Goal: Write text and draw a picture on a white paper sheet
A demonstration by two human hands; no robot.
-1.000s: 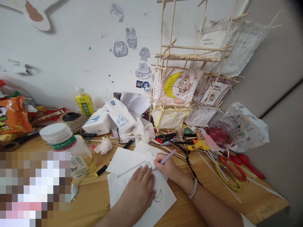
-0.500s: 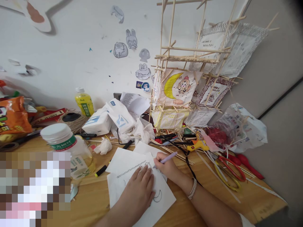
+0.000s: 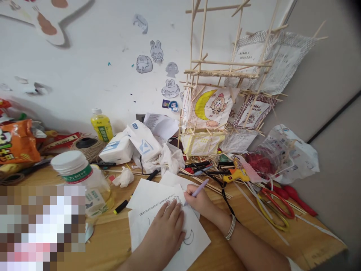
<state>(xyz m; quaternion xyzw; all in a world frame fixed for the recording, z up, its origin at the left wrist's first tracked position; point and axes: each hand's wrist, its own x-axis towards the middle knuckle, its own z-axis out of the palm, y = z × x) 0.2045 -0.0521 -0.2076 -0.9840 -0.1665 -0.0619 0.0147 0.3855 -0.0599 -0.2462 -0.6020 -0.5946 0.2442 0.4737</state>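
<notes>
White sheets of paper overlap on the wooden table. The top sheet carries a wavy double line, a crescent moon and a short curve. My left hand lies flat on it, fingers stretched out, covering part of the drawing. In my right hand is a light purple pen, held at a slant. Its tip rests at or very near the paper, close to the upper end of the wavy line, and is partly hidden by my fingers.
Behind the paper lie crumpled tissue, tissue packs, thin sticks and markers. A stick frame with decorated panels stands at the back right. Scissors and a yellow glue gun lie right. A plastic jar stands left.
My right hand and the pen have shifted slightly down along the wavy line, and a bit more line shows near its upper end. My left hand stays flat. The view has tilted slightly.
</notes>
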